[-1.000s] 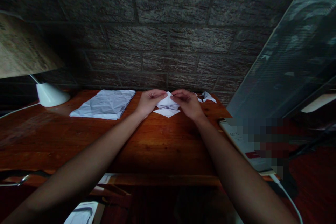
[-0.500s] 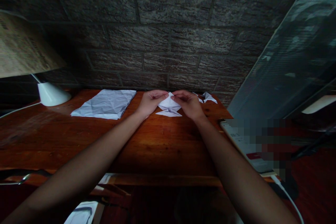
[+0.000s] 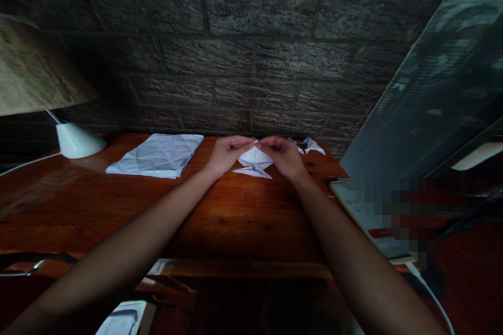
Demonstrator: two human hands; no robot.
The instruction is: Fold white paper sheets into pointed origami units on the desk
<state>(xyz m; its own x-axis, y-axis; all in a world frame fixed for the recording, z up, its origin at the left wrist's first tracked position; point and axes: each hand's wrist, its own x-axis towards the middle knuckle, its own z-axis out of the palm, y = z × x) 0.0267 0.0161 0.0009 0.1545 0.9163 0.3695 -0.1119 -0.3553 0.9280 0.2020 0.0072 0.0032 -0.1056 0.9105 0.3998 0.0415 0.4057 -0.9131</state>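
Observation:
A small white folded paper piece [image 3: 254,162] rests on the far part of a reddish wooden desk [image 3: 220,214]. My left hand [image 3: 226,154] pinches its upper left edge with closed fingers. My right hand [image 3: 283,156] pinches the upper right edge the same way. The fingertips of both hands nearly meet above the paper's top point. A ring shows on a finger of my left hand.
A creased white sheet [image 3: 157,155] lies flat to the left. A white lamp base [image 3: 76,141] and its shade [image 3: 31,73] stand far left. Another small folded paper [image 3: 312,146] sits behind my right hand. A dark brick wall backs the desk; papers lie at the right edge.
My fingertips have drawn closer together over the top of the folded paper, and its upper flaps have been pressed inward, so it looks narrower and flatter.

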